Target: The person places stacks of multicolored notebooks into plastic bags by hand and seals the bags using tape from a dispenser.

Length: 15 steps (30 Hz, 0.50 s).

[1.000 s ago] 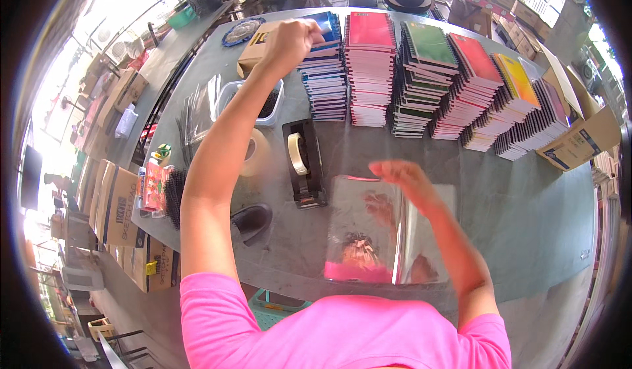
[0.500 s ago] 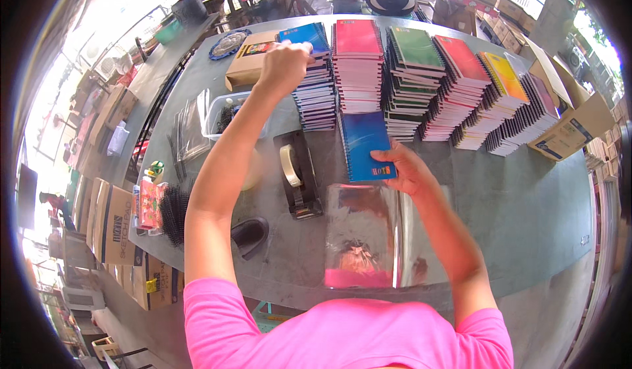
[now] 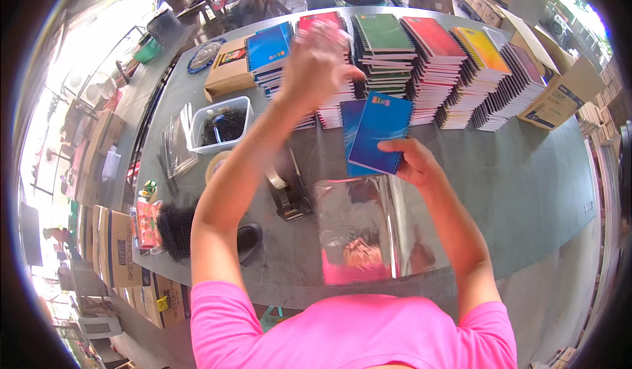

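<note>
Right hand [image 3: 413,161] gripping blue notebook [image 3: 380,132] by its near edge, long axis pointing away; left hand [image 3: 316,63] raised, blurred, grip unclear, above stacks.

There is just one view, from a camera on the person's head, looking steeply down over a pink shirt at the lower edge onto the grey counter [image 3: 526,171]. It sits close, both forearms rising from the bottom toward frame centre. The fisheye bends the counter's edges near the rim, with notebook stacks [image 3: 434,59] across the top.
</note>
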Tool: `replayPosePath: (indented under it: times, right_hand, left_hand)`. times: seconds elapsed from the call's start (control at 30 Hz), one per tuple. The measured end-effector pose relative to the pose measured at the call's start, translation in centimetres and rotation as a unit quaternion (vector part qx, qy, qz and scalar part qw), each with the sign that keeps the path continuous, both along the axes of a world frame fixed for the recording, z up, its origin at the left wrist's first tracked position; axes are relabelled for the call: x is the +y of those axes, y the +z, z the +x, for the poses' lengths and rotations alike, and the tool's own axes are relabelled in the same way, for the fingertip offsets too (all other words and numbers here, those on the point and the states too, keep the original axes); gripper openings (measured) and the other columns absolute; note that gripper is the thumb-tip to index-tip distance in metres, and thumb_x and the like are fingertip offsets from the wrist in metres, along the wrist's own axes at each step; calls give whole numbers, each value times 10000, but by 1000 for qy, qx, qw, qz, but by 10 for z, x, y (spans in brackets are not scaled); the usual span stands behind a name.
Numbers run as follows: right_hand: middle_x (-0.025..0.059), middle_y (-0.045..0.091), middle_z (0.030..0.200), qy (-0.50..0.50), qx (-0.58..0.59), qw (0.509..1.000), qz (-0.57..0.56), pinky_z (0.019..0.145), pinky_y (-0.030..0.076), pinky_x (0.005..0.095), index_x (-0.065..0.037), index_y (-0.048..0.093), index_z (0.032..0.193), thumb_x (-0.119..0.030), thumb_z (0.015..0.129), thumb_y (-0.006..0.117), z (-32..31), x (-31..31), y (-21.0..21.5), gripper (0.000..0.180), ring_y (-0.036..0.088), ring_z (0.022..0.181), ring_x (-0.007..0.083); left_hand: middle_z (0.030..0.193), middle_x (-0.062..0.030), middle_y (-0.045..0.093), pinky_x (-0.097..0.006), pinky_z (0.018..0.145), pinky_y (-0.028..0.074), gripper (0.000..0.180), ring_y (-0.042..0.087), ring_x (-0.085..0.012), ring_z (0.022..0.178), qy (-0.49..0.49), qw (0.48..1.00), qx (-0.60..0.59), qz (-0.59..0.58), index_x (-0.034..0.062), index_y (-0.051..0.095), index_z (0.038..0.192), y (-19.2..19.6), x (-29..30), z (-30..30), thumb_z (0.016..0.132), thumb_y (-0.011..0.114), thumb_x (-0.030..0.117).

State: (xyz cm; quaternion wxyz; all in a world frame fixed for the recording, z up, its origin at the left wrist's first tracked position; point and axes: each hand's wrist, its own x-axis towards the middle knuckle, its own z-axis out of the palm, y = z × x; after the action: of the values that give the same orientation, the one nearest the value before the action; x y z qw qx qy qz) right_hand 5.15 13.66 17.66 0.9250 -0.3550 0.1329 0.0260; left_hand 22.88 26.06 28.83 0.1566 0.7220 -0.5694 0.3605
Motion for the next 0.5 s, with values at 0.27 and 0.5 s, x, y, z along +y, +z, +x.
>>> replayPosePath:
  times: [0.27, 0.5]
  right_hand:
    - [159, 566, 1165, 9, -9, 998, 56, 938, 455, 418, 25, 460, 1228, -177, 783, 664, -29, -8, 1, 530, 569, 1061, 276]
    - [186, 602, 1080, 47, -81, 991, 99, 852, 511, 391, 51, 489, 1179, -161, 772, 622, -40, 2, -14, 478, 623, 955, 266]
  left_hand:
    - [885, -132, 666, -345, 695, 513, 165, 658, -250, 723, -116, 921, 307, -210, 38, 627, 963, 30, 6, 18, 842, 517, 18]
    - [1145, -125, 580, -439, 1010, 319, 284, 462, -277, 1174, -251, 946, 129, 156, 124, 652, 959, -31, 1, -25, 716, 556, 11]
